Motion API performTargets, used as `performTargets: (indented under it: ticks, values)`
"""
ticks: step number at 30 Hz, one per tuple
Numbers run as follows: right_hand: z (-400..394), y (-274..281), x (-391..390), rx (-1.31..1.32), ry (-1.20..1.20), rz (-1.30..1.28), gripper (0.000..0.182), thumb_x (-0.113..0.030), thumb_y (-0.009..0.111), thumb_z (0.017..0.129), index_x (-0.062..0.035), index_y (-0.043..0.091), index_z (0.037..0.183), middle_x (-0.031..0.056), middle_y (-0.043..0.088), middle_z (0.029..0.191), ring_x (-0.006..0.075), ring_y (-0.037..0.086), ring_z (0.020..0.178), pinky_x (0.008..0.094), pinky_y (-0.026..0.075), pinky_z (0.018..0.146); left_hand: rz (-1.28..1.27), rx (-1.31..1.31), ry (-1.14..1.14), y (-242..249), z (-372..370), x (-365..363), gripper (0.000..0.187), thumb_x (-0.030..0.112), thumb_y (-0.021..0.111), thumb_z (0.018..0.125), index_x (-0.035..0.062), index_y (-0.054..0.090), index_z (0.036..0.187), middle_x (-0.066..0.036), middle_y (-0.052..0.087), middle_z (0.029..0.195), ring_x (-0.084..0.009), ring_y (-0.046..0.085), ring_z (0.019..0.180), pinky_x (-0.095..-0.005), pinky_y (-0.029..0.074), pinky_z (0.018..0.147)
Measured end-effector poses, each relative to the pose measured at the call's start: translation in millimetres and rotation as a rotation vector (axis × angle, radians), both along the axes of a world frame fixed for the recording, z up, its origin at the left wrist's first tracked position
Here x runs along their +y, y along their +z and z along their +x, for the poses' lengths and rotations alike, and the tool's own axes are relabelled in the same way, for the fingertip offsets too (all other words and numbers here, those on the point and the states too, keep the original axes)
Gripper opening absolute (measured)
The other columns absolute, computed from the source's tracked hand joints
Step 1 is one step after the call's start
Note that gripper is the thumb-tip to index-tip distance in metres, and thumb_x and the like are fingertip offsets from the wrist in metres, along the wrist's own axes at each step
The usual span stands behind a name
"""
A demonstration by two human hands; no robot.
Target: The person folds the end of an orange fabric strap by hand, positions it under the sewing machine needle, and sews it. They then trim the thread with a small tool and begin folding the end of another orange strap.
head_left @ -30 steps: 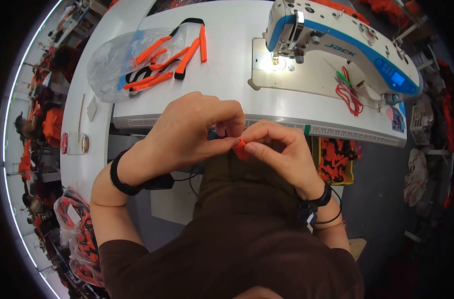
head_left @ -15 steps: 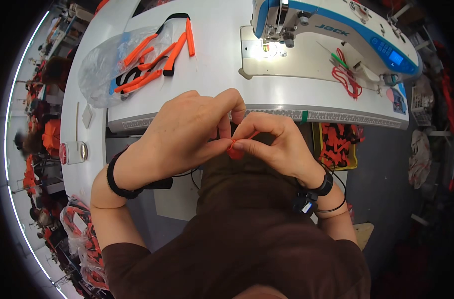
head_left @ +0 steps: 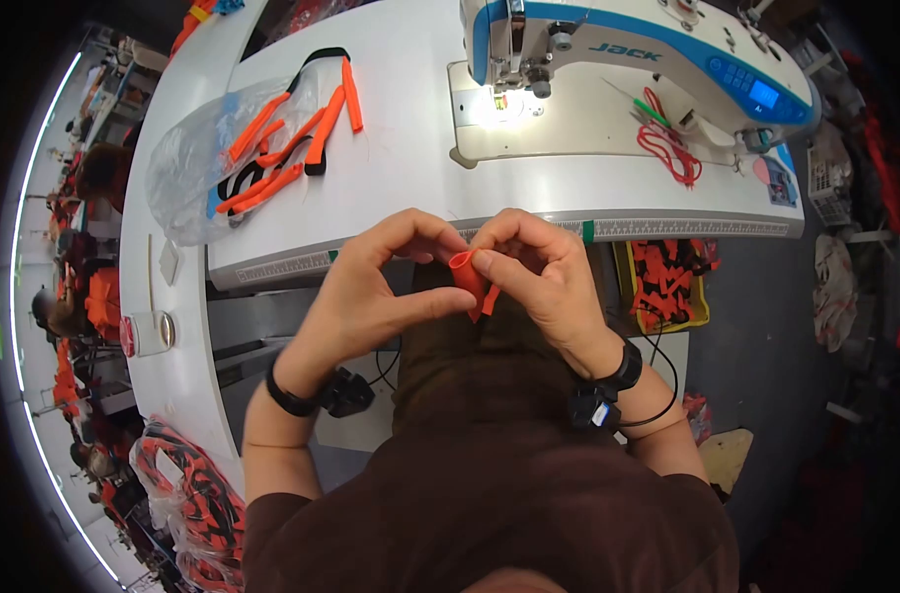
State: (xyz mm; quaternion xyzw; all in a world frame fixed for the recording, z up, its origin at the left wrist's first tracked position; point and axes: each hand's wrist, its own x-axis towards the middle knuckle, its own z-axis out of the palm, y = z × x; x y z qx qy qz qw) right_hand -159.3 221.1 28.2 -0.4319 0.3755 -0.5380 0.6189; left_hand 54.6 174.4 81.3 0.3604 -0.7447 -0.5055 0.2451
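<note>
An orange fabric tube with an open round end hangs between my hands, over my lap at the table's front edge. My right hand pinches its upper rim between thumb and forefinger. On the other side, my left hand curves round the tube, its thumb against the fabric and its fingers behind the top. A narrow orange strip dangles beside the tube, below my right fingers. Orange and black straps lie on the table at the left, partly on a clear plastic bag.
A lit sewing machine stands at the back right, with red cord and a green-handled tool beside it. Below the table's right front is a yellow bin of orange pieces. A glass jar sits at the left.
The orange piece now shows as an upright, open-ended tube. My left hand has turned and opened wider around it. The table and machine appear shifted left in view.
</note>
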Motion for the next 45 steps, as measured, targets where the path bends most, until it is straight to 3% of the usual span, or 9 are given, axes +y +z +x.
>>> performTargets:
  ticks: [5, 9, 11, 12, 14, 20, 25, 31, 45]
  values:
    - [8, -5, 2, -0.014, -0.099, -0.058, 0.009, -0.01, 0.074, 0.102, -0.002, 0.071, 0.105, 0.0017, 0.074, 0.094, 0.007, 0.067, 0.084, 0.0236, 0.053, 0.077, 0.248, 0.253, 0.233, -26, -7, 11, 0.025, 0.01, 0.085, 0.092, 0.0023, 0.072, 0.113, -0.003, 0.075, 0.104, -0.011, 0.07, 0.1, -0.0279, 0.054, 0.093]
    - [10, -7, 1, 0.002, -0.108, -0.063, 0.01, -0.01, 0.074, 0.103, -0.0016, 0.072, 0.108, 0.0026, 0.075, 0.096, 0.0081, 0.07, 0.085, 0.0246, 0.056, 0.076, 0.221, 0.325, 0.284, -36, -15, 18, 0.022, 0.008, 0.084, 0.094, 0.002, 0.073, 0.112, -0.003, 0.074, 0.105, -0.0108, 0.069, 0.1, -0.0281, 0.054, 0.092]
    - [9, -6, 1, 0.024, -0.128, -0.095, 0.011, -0.011, 0.075, 0.103, -0.0016, 0.073, 0.108, 0.0029, 0.075, 0.097, 0.0084, 0.07, 0.085, 0.0246, 0.056, 0.075, -0.139, 0.293, 0.408, -35, -21, 19, 0.02, 0.006, 0.084, 0.092, 0.0043, 0.074, 0.11, -0.004, 0.072, 0.105, -0.0149, 0.069, 0.099, -0.0289, 0.054, 0.09]
    - [9, -3, 1, 0.076, -0.132, -0.12, 0.011, -0.011, 0.075, 0.102, -0.002, 0.073, 0.107, 0.0026, 0.075, 0.097, 0.0086, 0.07, 0.085, 0.0245, 0.056, 0.075, -0.14, 0.293, 0.409, -33, -20, 17, 0.02, 0.006, 0.084, 0.092, 0.0043, 0.074, 0.11, -0.004, 0.072, 0.105, -0.0149, 0.069, 0.099, -0.0289, 0.054, 0.09]
    - [10, -2, 1, 0.127, -0.13, -0.145, 0.011, -0.012, 0.076, 0.102, -0.0023, 0.073, 0.107, 0.0023, 0.075, 0.096, 0.0088, 0.07, 0.085, 0.0244, 0.056, 0.075, -0.582, 0.122, 0.346, -23, -17, 11, 0.022, 0.004, 0.086, 0.087, 0.0087, 0.077, 0.106, -0.003, 0.07, 0.104, -0.0197, 0.068, 0.098, -0.0317, 0.051, 0.089]
    - [11, -6, -2, 0.307, -0.249, -0.368, 0.011, -0.012, 0.08, 0.098, -0.0042, 0.075, 0.103, 0.0044, 0.074, 0.097, 0.0156, 0.069, 0.089, 0.0267, 0.054, 0.074, -0.892, -0.109, 0.219, -7, -9, 1, 0.025, 0.006, 0.088, 0.077, 0.0143, 0.079, 0.098, 0.001, 0.069, 0.102, -0.0219, 0.064, 0.101, -0.0378, 0.043, 0.089]
    - [11, 0, -1, 0.43, -0.29, -0.399, 0.008, -0.012, 0.081, 0.095, -0.0072, 0.077, 0.1, 0.0035, 0.075, 0.095, 0.0233, 0.068, 0.087, 0.0344, 0.051, 0.087, -0.934, -0.192, 0.167, 6, -4, -3, 0.024, 0.008, 0.087, 0.076, 0.0154, 0.076, 0.097, 0.001, 0.068, 0.101, -0.022, 0.064, 0.101, -0.0387, 0.041, 0.093]
    - [12, 3, -2, 0.488, -0.312, -0.472, 0.01, -0.013, 0.082, 0.093, -0.0075, 0.076, 0.098, 0.0047, 0.075, 0.094, 0.0244, 0.068, 0.086, 0.0357, 0.05, 0.088, -0.876, -0.286, 0.087, 20, -3, -5, 0.024, 0.012, 0.086, 0.078, 0.0163, 0.074, 0.099, 0.002, 0.068, 0.102, -0.0218, 0.063, 0.104, -0.0409, 0.039, 0.096]
    - [6, 8, -4, 0.455, -0.27, -0.431, 0.01, -0.014, 0.083, 0.093, -0.0079, 0.077, 0.098, 0.003, 0.076, 0.094, 0.022, 0.068, 0.091, 0.0324, 0.054, 0.075, -0.983, -0.268, 0.025, 25, 1, -10, 0.027, 0.013, 0.087, 0.078, 0.0184, 0.076, 0.101, 0.004, 0.066, 0.099, -0.0204, 0.062, 0.103, -0.0418, 0.038, 0.095]
